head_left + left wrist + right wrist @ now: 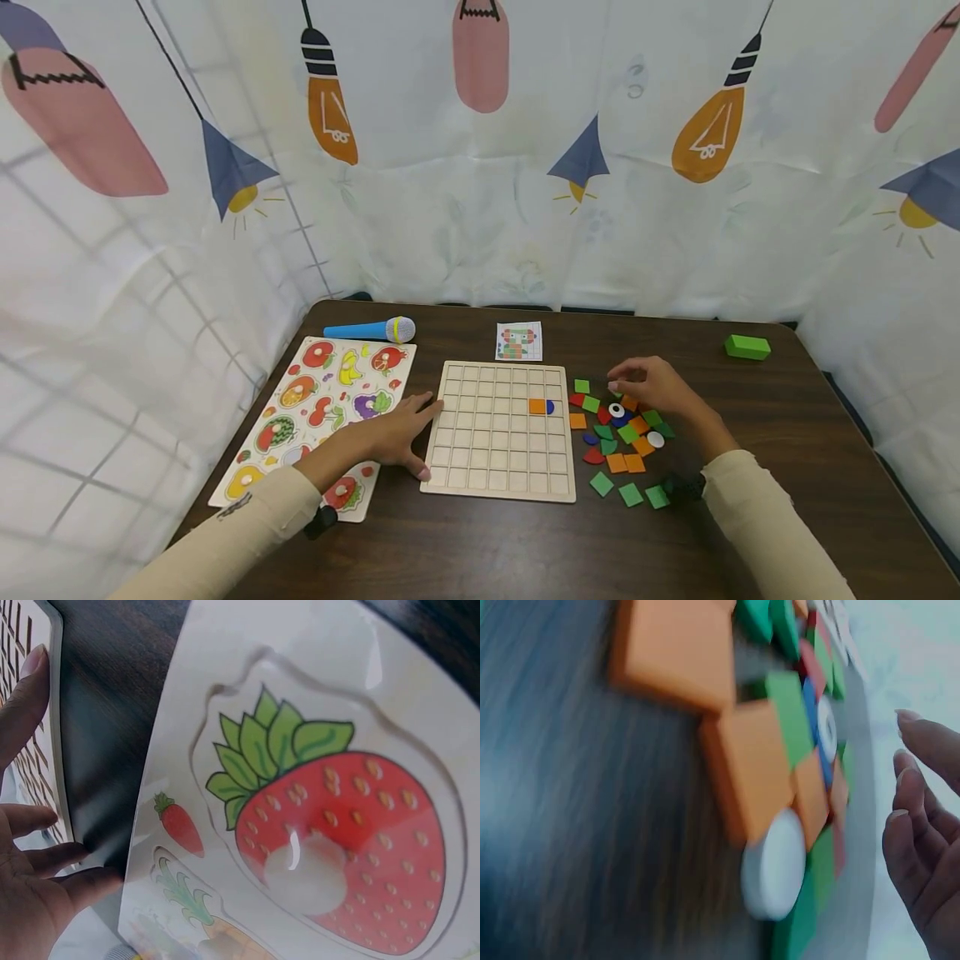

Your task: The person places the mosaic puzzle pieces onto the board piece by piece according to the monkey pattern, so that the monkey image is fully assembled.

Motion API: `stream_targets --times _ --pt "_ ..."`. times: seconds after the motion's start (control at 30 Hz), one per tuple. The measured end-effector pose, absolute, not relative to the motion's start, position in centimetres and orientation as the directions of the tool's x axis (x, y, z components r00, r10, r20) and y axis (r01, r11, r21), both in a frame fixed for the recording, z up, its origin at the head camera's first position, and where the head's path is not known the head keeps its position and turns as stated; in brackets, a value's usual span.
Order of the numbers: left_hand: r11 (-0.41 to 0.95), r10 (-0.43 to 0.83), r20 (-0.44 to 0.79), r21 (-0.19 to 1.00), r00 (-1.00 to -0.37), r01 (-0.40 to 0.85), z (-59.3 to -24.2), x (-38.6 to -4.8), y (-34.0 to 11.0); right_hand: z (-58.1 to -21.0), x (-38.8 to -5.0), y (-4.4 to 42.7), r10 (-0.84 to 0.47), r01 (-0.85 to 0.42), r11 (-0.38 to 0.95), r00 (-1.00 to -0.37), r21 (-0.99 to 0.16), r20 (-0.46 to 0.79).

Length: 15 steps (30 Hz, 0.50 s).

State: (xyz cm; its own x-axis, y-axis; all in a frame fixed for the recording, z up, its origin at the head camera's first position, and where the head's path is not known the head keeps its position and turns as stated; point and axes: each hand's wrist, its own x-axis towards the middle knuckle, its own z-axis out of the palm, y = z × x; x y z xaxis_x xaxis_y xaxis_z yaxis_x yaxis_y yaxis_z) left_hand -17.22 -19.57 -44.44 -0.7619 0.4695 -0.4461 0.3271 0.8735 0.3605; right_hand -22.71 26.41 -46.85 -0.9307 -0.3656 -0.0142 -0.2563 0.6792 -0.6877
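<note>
Bottom edge: bare brown table (450,550), left sleeve (232,533) at lower left, right sleeve (765,517) at lower right, both beige.

Slightly above, right of centre: three green squares (602,484) lying loose in a row.

Lower centre: left hand (397,429) resting on left edge of grid board (468,458); fingers spread, thumb near the board's lower-left corner. Board lying flat at lower centre. In its upper-right part: orange square (537,406), with blue half-round (550,407) against its right side.

Lower left, partly under the left forearm: fruit puzzle (307,427). In left wrist view: strawberry (352,832) filling the right half, with a pale knob.

Right of the board: loose heap of orange, green, red and blue pieces, plus white disc (656,439) and white ring (617,410). In right wrist view: heap blurred, some pieces leaning on others.

Over the heap's upper end: right hand (652,383), fingers loosely bent, slightly apart, nothing seen between the tips. Cannot tell from head view whether touching a piece.

Farther back: blue microphone (367,330) above the puzzle, pattern card (519,342) just above the board, green block (747,347) near the table's upper-right corner.

Behind, across the upper frame: white curtain (480,225) with printed lamps and bulbs.
</note>
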Motion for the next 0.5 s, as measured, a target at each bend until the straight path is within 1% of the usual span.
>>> stream_targets --times 0.27,0.5 --pt "0.864 0.486 -0.434 0.370 -0.759 0.341 -45.0 -17.4 -19.9 -47.9 -22.1 29.6 -0.313 -0.197 0.756 -0.947 -0.625 -0.080" --pt "0.866 0.482 -0.440 0.371 -0.758 0.335 -44.8 -17.3 -19.9 -48.0 -21.1 30.9 -0.279 -0.162 0.796 -0.953 -0.584 -0.116"
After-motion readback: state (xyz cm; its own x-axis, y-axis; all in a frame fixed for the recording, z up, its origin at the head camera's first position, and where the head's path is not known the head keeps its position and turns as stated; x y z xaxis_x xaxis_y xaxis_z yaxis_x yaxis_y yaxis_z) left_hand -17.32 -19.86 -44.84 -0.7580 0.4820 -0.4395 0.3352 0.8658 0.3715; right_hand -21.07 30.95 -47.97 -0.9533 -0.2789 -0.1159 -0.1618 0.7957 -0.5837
